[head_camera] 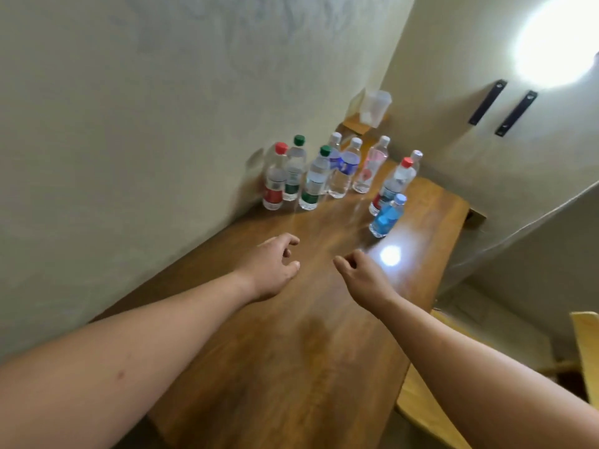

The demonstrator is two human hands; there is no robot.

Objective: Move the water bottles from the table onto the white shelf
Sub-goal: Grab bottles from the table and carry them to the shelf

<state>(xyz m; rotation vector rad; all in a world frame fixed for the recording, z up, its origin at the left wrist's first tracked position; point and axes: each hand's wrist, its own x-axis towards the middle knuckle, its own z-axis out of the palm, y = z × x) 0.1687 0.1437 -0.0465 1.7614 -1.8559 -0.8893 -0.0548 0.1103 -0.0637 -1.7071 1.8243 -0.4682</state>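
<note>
Two bare arms are stretched forward over a brown wooden table [291, 351]. The left hand [275, 267] is held above the tabletop with its fingers loosely curled and a little apart, and nothing is gripped in it. The right hand [363, 277] is held just to the right of it, fingers likewise bent inward and empty. The water bottles [340, 170] are seen standing upright at the far end of the table, well apart from both hands. A cluster of them is set against the left wall [129, 124], with red, green and white caps. A bottle with a blue label [385, 217] is placed nearest the right hand, at the right of the group. A clear plastic cup [376, 106] is seen beyond the bottles, in the far corner. The white shelf cannot be made out.
</note>
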